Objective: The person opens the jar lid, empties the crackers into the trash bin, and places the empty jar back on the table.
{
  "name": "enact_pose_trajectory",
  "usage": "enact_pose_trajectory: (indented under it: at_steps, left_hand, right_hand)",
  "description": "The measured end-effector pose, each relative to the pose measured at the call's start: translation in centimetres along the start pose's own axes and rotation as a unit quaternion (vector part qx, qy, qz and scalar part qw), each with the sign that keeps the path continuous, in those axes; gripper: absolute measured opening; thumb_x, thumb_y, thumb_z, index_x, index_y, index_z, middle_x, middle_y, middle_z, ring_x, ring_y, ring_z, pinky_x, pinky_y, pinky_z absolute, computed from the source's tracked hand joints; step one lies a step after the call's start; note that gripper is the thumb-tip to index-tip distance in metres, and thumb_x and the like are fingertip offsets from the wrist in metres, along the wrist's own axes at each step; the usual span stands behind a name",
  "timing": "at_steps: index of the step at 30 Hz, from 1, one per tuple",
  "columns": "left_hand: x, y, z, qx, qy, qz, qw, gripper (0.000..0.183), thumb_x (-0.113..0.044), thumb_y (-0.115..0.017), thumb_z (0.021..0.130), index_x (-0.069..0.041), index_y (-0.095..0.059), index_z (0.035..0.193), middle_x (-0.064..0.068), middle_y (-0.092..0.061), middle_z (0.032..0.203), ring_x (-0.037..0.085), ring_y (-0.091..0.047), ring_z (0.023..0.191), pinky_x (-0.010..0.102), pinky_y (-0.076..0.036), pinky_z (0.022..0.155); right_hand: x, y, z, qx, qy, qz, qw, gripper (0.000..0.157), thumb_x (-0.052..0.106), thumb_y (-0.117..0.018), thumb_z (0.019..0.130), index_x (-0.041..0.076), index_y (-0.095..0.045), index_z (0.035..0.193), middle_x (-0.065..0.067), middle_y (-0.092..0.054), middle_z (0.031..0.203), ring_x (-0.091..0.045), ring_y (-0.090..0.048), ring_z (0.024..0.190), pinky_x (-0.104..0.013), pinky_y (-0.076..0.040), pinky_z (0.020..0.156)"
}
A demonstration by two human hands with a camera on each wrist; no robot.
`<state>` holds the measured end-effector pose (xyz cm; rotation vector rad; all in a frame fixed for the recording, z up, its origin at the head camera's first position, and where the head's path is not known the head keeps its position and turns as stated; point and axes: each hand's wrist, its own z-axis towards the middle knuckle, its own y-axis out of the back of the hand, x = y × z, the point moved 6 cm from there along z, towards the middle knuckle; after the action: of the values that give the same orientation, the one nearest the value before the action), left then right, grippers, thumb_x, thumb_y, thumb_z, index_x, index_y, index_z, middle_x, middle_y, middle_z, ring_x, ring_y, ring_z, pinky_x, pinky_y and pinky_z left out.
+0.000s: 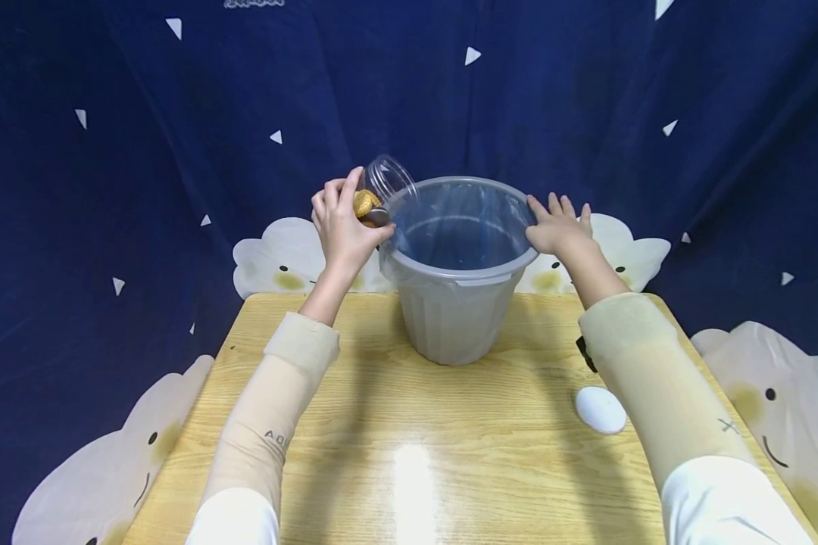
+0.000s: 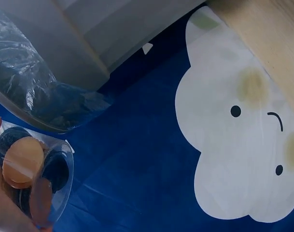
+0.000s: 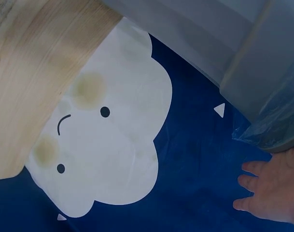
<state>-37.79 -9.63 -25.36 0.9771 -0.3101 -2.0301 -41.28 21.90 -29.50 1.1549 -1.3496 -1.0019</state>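
Gripping tilted clear-plastic jar point(image 1: 391, 179), L hand point(image 1: 341, 223) has fingers curled round it; crimped gold discs point(image 1: 364, 203) inside, nr fingertips. Ribbed grey bin point(image 1: 450, 322) w/ crinkly liner point(image 1: 460, 235) betw hands; R hand point(image 1: 560, 229) fingers spread, touching rim point(image 1: 443, 272).

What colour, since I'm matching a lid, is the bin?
The bin is light grey; the head view shows it best.

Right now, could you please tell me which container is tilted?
The small clear jar held in the left hand is tilted, whereas the large grey bin stands upright on the table.
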Motion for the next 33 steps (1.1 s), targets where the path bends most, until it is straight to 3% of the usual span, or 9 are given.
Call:
enact_pose_trajectory:
  at_steps: [14, 33]
  left_hand:
    - [-1.5, -0.7, 0.9, 0.032, -0.028, 0.033, 0.9986, 0.087, -0.028, -0.083, 0.058, -0.025, -0.043, 0.135, 0.004, -0.044, 0.125, 0.025, -0.031, 0.118, 0.042, -0.020, 0.105]
    - [-3.1, -2.2, 1.7, 0.051, -0.083, 0.077, 0.9923, 0.085, -0.029, -0.082, 0.060, -0.025, -0.042, 0.136, 0.005, -0.044, 0.124, 0.027, -0.033, 0.116, 0.041, -0.020, 0.105]
  right_hand:
    - [-0.1, -0.1, 0.0, 0.003, -0.001, 0.001, 1.000, 0.066, 0.021, -0.027, 0.088, 0.012, -0.002, 0.148, -0.025, 0.006, 0.149, -0.040, 0.011, 0.135, -0.059, 0.013, 0.103]
    - [0.0, 0.1, -0.2, 0.006, -0.001, 0.000, 1.000, 0.065, 0.021, -0.027, 0.088, 0.012, -0.002, 0.148, -0.025, 0.007, 0.149, -0.041, 0.009, 0.136, -0.059, 0.014, 0.103]
